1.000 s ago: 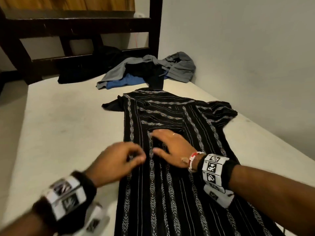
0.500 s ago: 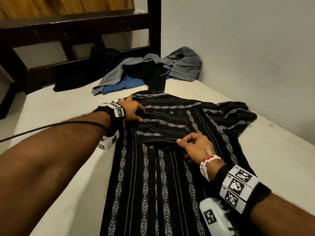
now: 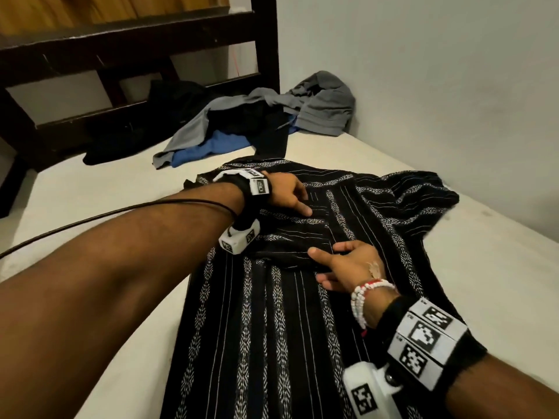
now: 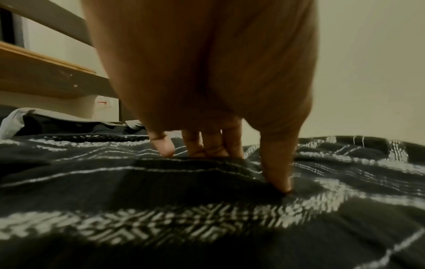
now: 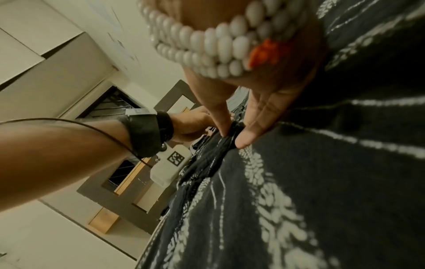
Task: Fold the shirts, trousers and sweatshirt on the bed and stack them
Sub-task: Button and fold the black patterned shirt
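Bed (image 3: 90, 192): pale mattress bearing everything.
Shirt (image 3: 272, 313): black, white-patterned, spread flat mid-bed, left sleeve folded in as half a second ago.
Pile (image 3: 272, 116): unfolded clothes beyond the shirt's collar.
Left hand (image 3: 287, 192): fingers extended, pressing the shirt near its collar; reached slightly farther.
Right hand (image 3: 351, 264): pinching the folded sleeve's edge, unchanged.

— What's in front of me on the bed (image 3: 90, 192)?

— The patterned shirt (image 3: 272, 328), spread lengthwise, with my left hand (image 3: 287, 193) on its far part and my right hand (image 3: 352, 264) nearer. Behind it lies the clothes pile (image 3: 257, 122), against the bed frame (image 3: 136, 49). The wall (image 3: 438, 86) stands right.
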